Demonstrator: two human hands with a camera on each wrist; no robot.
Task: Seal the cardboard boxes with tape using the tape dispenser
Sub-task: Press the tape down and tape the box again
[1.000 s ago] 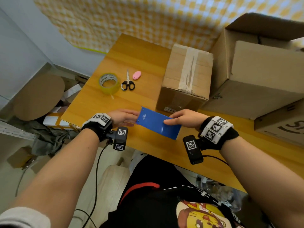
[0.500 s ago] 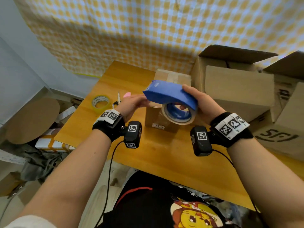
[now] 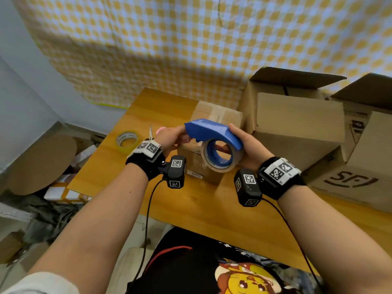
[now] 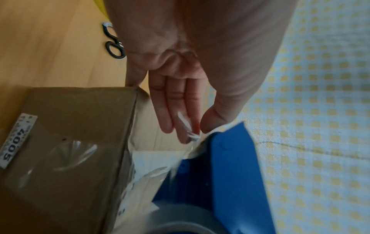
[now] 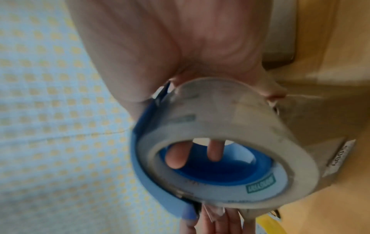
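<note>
The tape dispenser (image 3: 212, 132) is held above the small box (image 3: 218, 115), right hand (image 3: 247, 148) gripping its roll end so it stays steady. At its 9 o'clock tip, the left hand (image 3: 169, 136) pinches the loose tape end (image 4: 190, 134), probably to draw it out.

A wooden table (image 3: 131, 166) stands before a yellow-checked curtain (image 3: 191, 49) (grey wall (image 3: 25, 102) at left).

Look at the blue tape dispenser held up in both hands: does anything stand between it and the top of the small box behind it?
Nothing visible does. The tape dispenser, gripped by the right hand with the left hand pinching its tape end, hangs in open air before the small box, whose taped top is bare.
</note>
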